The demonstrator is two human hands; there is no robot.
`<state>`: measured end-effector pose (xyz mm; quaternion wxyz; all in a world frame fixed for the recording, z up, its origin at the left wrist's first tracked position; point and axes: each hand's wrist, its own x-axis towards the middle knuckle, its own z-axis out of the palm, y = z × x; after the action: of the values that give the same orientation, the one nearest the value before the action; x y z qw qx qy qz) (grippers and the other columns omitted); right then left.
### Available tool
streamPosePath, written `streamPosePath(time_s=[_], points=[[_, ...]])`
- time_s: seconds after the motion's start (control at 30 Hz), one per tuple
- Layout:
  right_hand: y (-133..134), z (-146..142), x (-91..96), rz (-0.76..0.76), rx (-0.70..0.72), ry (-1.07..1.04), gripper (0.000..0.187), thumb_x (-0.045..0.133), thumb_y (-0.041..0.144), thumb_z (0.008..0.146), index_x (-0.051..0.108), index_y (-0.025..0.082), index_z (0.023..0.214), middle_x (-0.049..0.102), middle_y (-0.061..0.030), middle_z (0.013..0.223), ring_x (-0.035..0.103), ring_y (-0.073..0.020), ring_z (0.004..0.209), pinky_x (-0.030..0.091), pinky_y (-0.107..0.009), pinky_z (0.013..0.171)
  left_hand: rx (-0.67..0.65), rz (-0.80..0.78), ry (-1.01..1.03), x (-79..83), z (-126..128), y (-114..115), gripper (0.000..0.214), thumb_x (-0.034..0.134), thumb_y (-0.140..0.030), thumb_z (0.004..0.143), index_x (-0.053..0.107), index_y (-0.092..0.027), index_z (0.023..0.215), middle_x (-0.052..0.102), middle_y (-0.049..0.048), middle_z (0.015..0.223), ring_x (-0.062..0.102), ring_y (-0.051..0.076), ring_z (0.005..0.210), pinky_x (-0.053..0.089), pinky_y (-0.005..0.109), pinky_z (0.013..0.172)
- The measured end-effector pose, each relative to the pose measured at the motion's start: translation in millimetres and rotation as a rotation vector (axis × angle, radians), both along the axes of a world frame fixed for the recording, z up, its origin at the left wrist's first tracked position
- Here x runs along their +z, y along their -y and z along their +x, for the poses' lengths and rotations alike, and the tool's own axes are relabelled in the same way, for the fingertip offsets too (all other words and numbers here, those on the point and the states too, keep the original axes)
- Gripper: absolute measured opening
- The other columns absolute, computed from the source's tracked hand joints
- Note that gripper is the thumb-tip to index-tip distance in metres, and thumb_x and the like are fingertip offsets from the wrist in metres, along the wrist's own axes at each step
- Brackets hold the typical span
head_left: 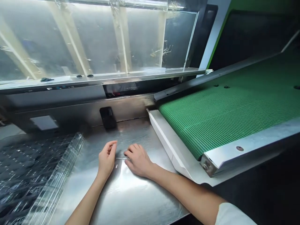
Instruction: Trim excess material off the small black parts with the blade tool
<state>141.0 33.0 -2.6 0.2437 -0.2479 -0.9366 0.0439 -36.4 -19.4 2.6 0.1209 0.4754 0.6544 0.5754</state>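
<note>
My right hand is closed around a thin silver metal tool, whose slim end points left toward my other hand; its exact kind is hard to make out. Close beside it, my left hand is held up with fingers curled and thumb pressed toward the forefinger. Whatever those fingers pinch, if anything, is hidden or too small to see. Both hands are over a shiny metal work surface. A tiny white piece shows between the hands, just below the tool.
At left are stacked clear plastic trays with dark parts. A black phone-like object leans against the metal back wall. On the right, a green conveyor belt sits above a white chute. A ledge with clear panels crosses the back.
</note>
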Motion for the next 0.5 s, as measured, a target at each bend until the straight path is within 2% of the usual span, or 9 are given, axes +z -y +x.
streamPosePath(time_s=[0.17,0.27,0.33,0.4,0.5], points=[[1,1,6.5,0.011,-0.001,-0.019,0.04,0.085,0.025,0.093,0.061,0.018,0.125,0.059,-0.0049,0.117,0.049,-0.0248,0.107,0.04,-0.039,0.091,-0.086,-0.05,-0.102,2.5,0,3,0.05,0.052,-0.062,0.093,0.071,-0.018,0.109,0.066,0.0012,0.076,0.058,0.017,0.064,0.046,0.028,0.065],[8,1,22.4,0.07,0.048,-0.129,0.041,0.081,0.02,0.092,0.061,0.017,0.128,0.059,-0.0062,0.122,0.051,-0.0256,0.11,0.042,-0.041,0.093,-0.101,-0.048,-0.105,0.3,-1,2,0.05,0.051,-0.062,0.093,0.071,-0.019,0.11,0.069,0.0018,0.077,0.061,0.018,0.067,0.047,0.029,0.066],[22,3,41.9,0.141,0.094,-0.23,0.033,0.071,0.019,0.096,0.062,0.016,0.127,0.06,-0.0075,0.122,0.053,-0.0262,0.109,0.044,-0.042,0.091,-0.106,-0.042,-0.07,-2.9,-3,0,0.05,0.051,-0.062,0.092,0.071,-0.02,0.11,0.07,0.0025,0.08,0.064,0.02,0.071,0.048,0.029,0.069],[44,12,69.0,0.228,0.184,-0.305,0.023,0.058,0.02,0.102,0.063,0.015,0.124,0.062,-0.0085,0.118,0.056,-0.0259,0.106,0.047,-0.042,0.087,-0.101,-0.048,-0.03,-5.7,-5,-1,0.051,0.052,-0.063,0.092,0.07,-0.02,0.109,0.068,0.0015,0.075,0.062,0.02,0.068,0.047,0.029,0.066],[78,45,121.1,0.386,0.367,-0.284,0.028,0.042,0.018,0.108,0.066,0.015,0.122,0.066,-0.0075,0.109,0.06,-0.0223,0.098,0.051,-0.039,0.081,-0.082,-0.05,-0.038,-6.6,-5,-1,0.053,0.05,-0.065,0.093,0.071,-0.019,0.11,0.06,-0.0009,0.067,0.054,0.018,0.061,0.041,0.027,0.06]])
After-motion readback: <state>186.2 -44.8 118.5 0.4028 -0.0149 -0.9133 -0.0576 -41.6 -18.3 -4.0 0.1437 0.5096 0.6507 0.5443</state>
